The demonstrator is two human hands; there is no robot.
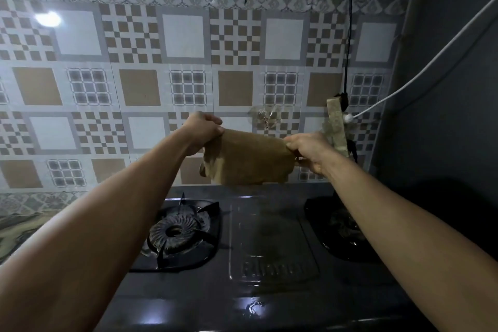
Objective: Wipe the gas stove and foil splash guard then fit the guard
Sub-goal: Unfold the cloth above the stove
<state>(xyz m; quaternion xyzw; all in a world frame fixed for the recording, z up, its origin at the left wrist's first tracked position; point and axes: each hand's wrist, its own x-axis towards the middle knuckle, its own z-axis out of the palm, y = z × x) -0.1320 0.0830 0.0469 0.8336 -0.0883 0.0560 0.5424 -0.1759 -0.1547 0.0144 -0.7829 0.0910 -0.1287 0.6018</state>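
Note:
A brown cloth (249,159) hangs stretched between both hands above the back of the dark gas stove (272,245). My left hand (203,129) pinches its upper left corner. My right hand (310,149) grips its right edge. The stove's left burner (176,232) shows fully; my right forearm partly covers the right burner (336,224). Behind the stove a glossy patterned sheet (134,83) lines the wall.
A black cable (349,35) hangs down at the right, with a strip of tape (336,127) near its end. A white cable (431,59) runs diagonally to a white plug (348,117). A dark wall (444,89) closes the right side. A marbled counter (16,232) lies left.

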